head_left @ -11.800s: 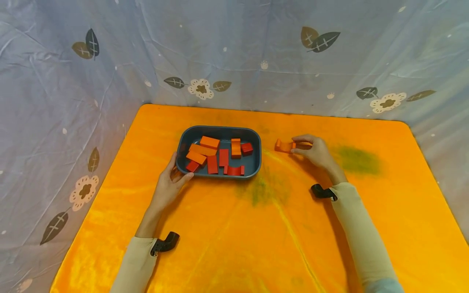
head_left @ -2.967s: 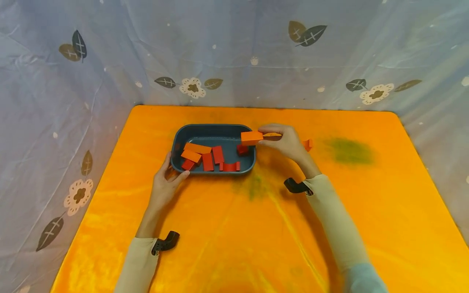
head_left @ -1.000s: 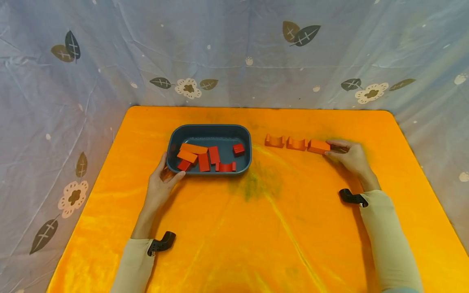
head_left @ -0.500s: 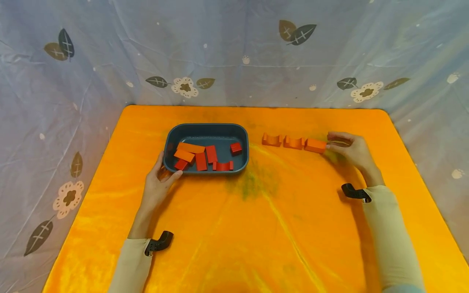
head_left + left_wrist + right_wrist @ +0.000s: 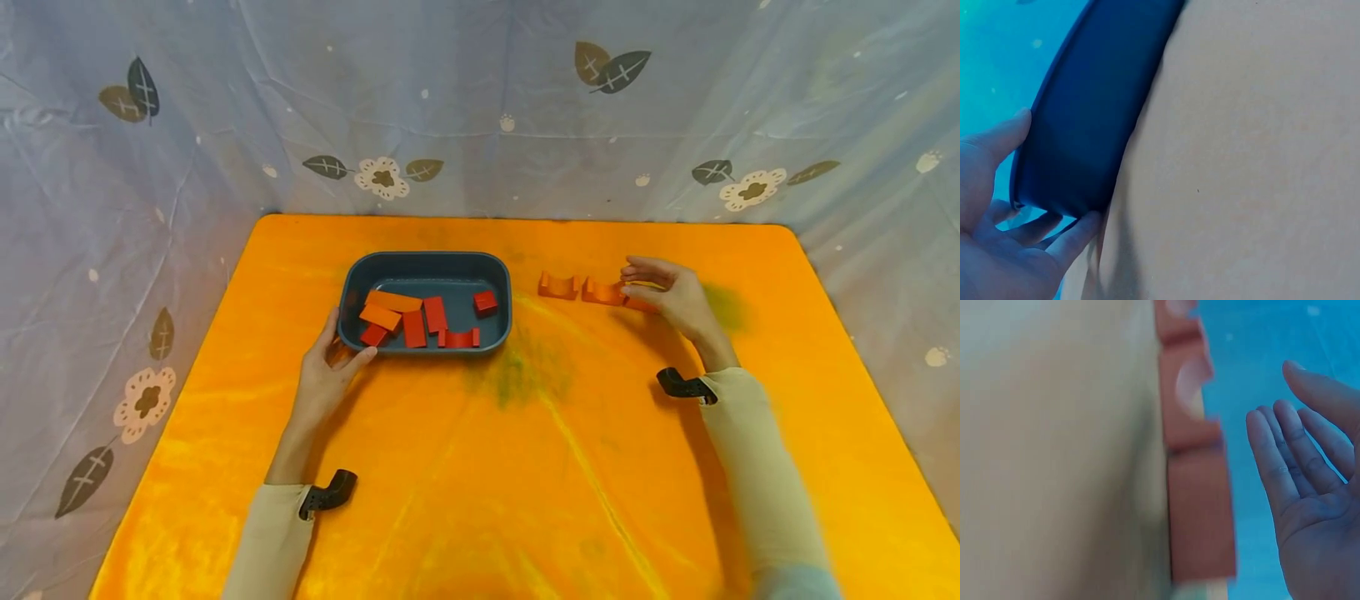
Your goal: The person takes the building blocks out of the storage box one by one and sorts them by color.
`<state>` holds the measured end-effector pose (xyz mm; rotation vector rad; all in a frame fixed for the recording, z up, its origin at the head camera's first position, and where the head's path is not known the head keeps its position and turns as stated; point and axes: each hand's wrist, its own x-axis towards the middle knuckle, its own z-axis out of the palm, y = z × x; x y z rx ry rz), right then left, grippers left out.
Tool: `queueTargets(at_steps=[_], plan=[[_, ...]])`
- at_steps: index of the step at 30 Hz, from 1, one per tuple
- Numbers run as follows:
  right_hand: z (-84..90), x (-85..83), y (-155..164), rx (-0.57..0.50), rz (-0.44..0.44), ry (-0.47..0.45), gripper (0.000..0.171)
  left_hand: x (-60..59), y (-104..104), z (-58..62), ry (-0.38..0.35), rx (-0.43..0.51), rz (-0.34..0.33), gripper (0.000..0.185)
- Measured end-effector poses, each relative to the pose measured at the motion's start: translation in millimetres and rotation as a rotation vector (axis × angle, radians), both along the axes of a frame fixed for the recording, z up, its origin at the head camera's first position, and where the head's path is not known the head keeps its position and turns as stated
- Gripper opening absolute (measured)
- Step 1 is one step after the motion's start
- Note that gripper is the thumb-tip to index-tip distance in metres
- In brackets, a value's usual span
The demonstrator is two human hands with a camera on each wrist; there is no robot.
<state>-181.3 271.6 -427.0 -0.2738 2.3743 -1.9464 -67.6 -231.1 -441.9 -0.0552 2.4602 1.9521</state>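
A dark blue tray [image 5: 424, 265] sits on the orange cloth and holds several red and orange blocks [image 5: 415, 319]. My left hand [image 5: 347, 340] grips its near left corner, thumb on the left wall and fingers along the near wall; the left wrist view shows that hand [image 5: 1054, 169] against the tray's wall [image 5: 1097, 112]. Right of the tray runs a row of two arch blocks [image 5: 558, 286] [image 5: 602, 291] and a rectangular block [image 5: 639, 305]. My right hand [image 5: 630, 279] hovers over the rectangular block [image 5: 1200, 519], fingers [image 5: 1300, 456] straight and apart from it, holding nothing.
The orange table [image 5: 525, 467] is walled at the back and both sides by a blue-grey curtain [image 5: 480, 108] with leaf prints. A greenish smudge [image 5: 517, 379] marks the cloth below the tray. Black wrist mounts show at both sleeves.
My right hand has let go of the rectangular block at the row's right end and shifted left over it. The left hand still holds the tray corner.
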Motion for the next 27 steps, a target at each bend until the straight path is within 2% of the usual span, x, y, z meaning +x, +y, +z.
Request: queueTargets(at_steps=[6,12,19,23,27], plan=[[7.8,-8.5,-37,-0.033,0.092,0.029,0.045,0.8,1,-1.7,0.011,-0.024,0.011,0.087],[16.8,-13.5,-75,0.030,0.153,0.001,0.048,0.3,0,-3.2,0.001,-0.010,0.012,0.088],[32.1,-15.1,-126,0.093,0.217,-0.007,0.041,-0.2,-2,-2.7,0.013,-0.002,0.008,0.088],[41.2,-15.6,-162,0.124,0.301,0.036,0.039,-1.2,-3,-4.4,0.019,0.006,0.005,0.088],[41.0,-21.7,-195,0.163,0.397,0.068,0.035,-1.0,-1,-4.0,0.010,0.029,0.000,0.088]])
